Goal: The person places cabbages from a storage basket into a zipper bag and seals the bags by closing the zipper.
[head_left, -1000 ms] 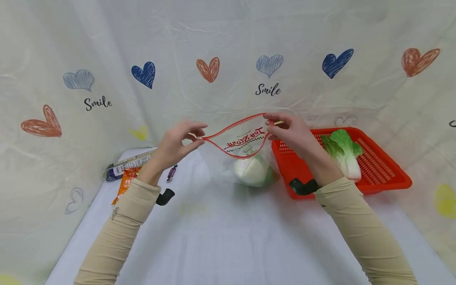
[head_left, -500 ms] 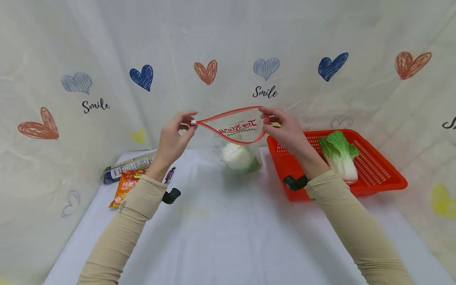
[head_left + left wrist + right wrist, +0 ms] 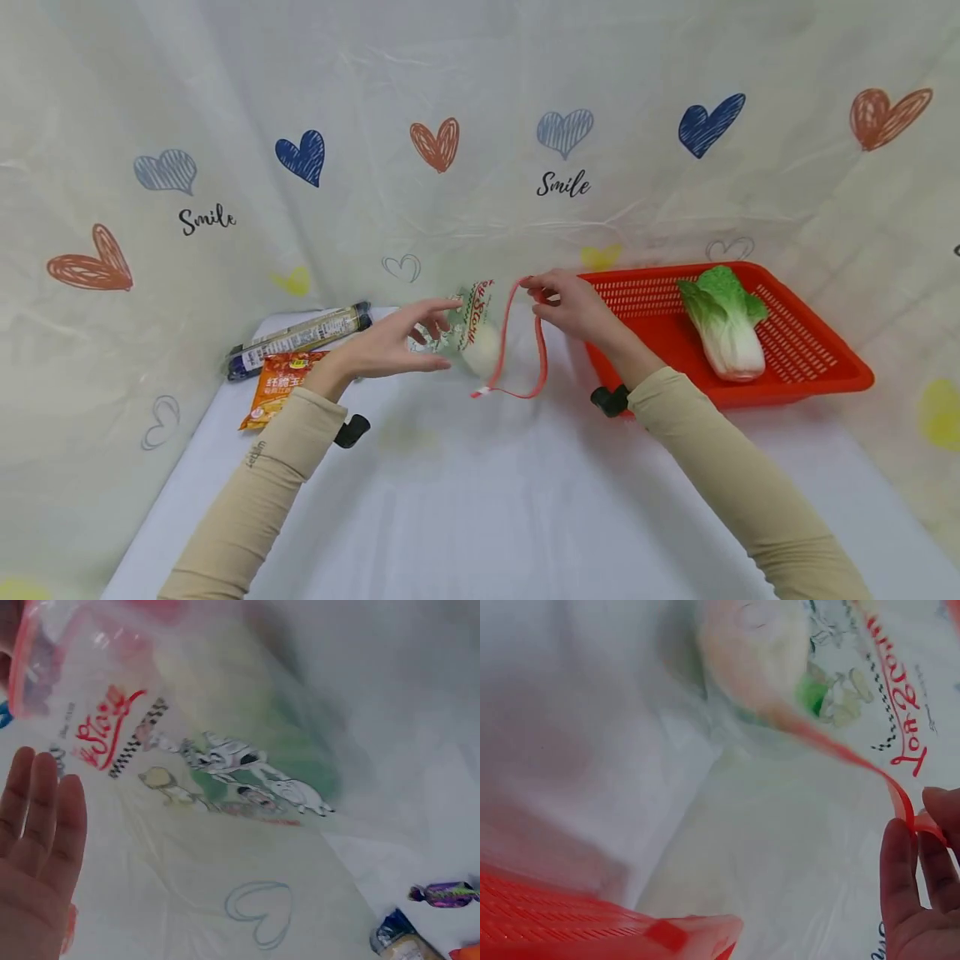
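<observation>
Holding a clear zip bag (image 3: 480,333) above the bench (image 3: 480,500) — right hand (image 3: 570,308) pinches its red rim, left hand (image 3: 390,346) flat and released beside it. Bag contents: one cabbage (image 3: 480,346). Red basket (image 3: 825,375) at right — holds a second cabbage (image 3: 723,321).

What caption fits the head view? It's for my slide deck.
Right hand pinches a zip bag's red rim; open left hand beside the bag, red basket alongside.
</observation>
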